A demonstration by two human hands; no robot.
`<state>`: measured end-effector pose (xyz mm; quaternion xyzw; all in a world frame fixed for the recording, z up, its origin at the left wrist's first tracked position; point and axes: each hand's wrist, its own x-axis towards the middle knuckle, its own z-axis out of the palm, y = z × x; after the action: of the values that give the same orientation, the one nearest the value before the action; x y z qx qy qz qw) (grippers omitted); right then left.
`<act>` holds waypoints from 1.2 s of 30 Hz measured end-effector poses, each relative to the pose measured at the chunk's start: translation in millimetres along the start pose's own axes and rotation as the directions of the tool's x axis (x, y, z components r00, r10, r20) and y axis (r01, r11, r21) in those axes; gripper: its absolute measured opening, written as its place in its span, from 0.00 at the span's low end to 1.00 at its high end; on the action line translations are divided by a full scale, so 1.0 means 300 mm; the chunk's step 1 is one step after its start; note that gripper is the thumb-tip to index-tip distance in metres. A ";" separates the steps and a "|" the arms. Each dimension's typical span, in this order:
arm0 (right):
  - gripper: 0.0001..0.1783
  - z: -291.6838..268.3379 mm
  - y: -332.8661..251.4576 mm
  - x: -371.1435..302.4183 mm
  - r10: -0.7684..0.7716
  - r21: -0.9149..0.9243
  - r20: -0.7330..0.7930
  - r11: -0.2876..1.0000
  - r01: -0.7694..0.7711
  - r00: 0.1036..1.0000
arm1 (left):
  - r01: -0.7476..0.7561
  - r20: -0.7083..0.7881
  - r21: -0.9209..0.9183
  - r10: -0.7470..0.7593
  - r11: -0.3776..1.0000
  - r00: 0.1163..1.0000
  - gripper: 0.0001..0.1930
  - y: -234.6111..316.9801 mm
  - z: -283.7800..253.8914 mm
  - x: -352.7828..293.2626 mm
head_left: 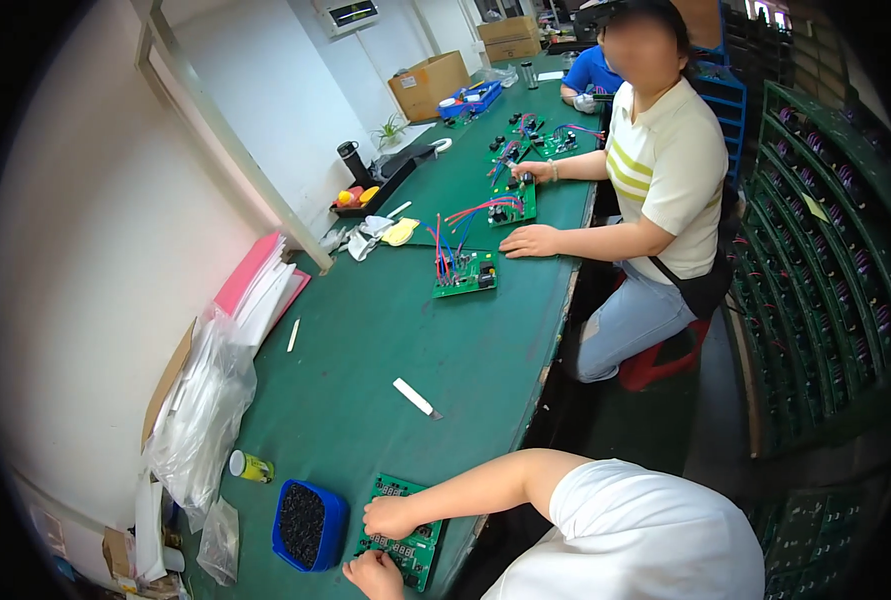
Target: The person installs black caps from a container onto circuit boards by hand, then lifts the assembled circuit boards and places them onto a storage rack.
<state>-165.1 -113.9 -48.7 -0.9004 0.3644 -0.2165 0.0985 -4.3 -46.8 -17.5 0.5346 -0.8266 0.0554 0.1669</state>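
A green circuit board [419,573] with digit displays lies near the front edge of the table, beneath both of my hands. My right hand [390,516] rests over its middle, fingers curled in; whatever they hold is hidden. At the board's near left corner, the fingers of my left hand [374,575] are pinched together, and what is between them is too small to make out. Just left of the board stands a blue bin [337,535] filled with small black parts [301,520].
A yellow-green jar [252,467], plastic bags [205,430] and folders [250,275] line the wall side. A white-handled blade [417,398] lies on the green table [355,350]. Farther off, a co-worker [665,160] handles wired circuit boards [465,275]. Board racks [825,270] stand at right.
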 end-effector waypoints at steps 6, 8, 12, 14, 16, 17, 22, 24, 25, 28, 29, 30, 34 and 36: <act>0.07 0.007 0.003 0.010 -0.001 -0.001 0.010 1.000 0.001 1.000 | -0.002 -0.117 -0.013 0.001 1.000 0.993 0.04 -0.037 0.041 -0.026; 0.08 0.009 0.005 0.010 -0.006 0.001 0.003 1.000 0.006 1.000 | -0.008 -0.136 -0.098 -0.006 0.995 0.991 0.04 -0.046 0.054 -0.033; 0.08 0.012 0.000 0.010 -0.019 -0.012 -0.006 1.000 0.019 1.000 | 0.013 -0.114 -0.217 -0.039 0.976 0.993 0.05 -0.048 0.063 -0.046; 0.08 0.015 0.003 0.012 -0.020 -0.010 -0.012 1.000 0.020 1.000 | 0.087 -0.108 -0.241 -0.116 0.967 0.987 0.05 -0.026 0.053 -0.040; 0.07 0.007 0.006 0.019 0.008 -0.020 0.027 1.000 -0.007 1.000 | 0.162 -0.101 -0.264 -0.194 0.951 0.976 0.05 -0.026 0.051 -0.042; 0.07 0.005 0.002 0.023 0.007 -0.024 0.029 1.000 -0.006 1.000 | 0.102 -0.131 -0.261 -0.140 0.960 0.981 0.05 -0.040 0.061 -0.050; 0.07 -0.032 -0.007 0.044 0.002 -0.035 0.120 0.999 0.003 0.993 | -0.052 -0.259 -0.159 0.009 0.986 0.966 0.04 -0.043 0.052 -0.053; 0.07 -0.051 -0.018 0.076 -0.001 -0.011 0.082 1.000 0.002 0.997 | -0.043 -0.164 -0.006 0.041 0.999 0.986 0.08 -0.066 0.055 -0.057; 0.07 -0.060 -0.023 0.101 -0.003 0.025 0.043 1.000 0.002 0.999 | -0.046 -0.172 -0.008 0.044 0.999 0.984 0.08 -0.062 0.056 -0.048; 0.07 -0.110 -0.094 0.234 0.007 0.119 -0.198 0.993 0.016 0.980 | 0.074 -0.112 -0.044 -0.079 0.996 0.991 0.07 -0.061 0.058 -0.057; 0.08 -0.095 -0.087 0.283 0.000 0.139 -0.266 0.990 0.039 0.964 | 0.064 -0.116 -0.046 -0.069 0.997 0.991 0.07 -0.050 0.058 -0.053; 0.07 -0.088 -0.083 0.325 0.011 0.125 -0.274 0.992 0.024 0.962 | 0.069 -0.106 -0.044 -0.073 0.997 0.992 0.07 -0.042 0.056 -0.053; 0.07 -0.030 -0.056 0.473 0.178 -0.050 0.047 0.983 -0.176 0.983 | 0.022 -0.127 0.002 -0.021 1.000 0.992 0.06 -0.025 0.040 -0.051; 0.08 -0.034 -0.052 0.504 0.253 -0.069 0.161 0.967 -0.245 0.954 | 0.025 -0.092 0.035 -0.022 0.999 0.995 0.06 -0.020 0.025 -0.046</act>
<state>-63.5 -208.6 13.8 -0.8644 0.4704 -0.1166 0.1338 4.6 -39.3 -29.6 0.5441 -0.8106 0.0927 0.1959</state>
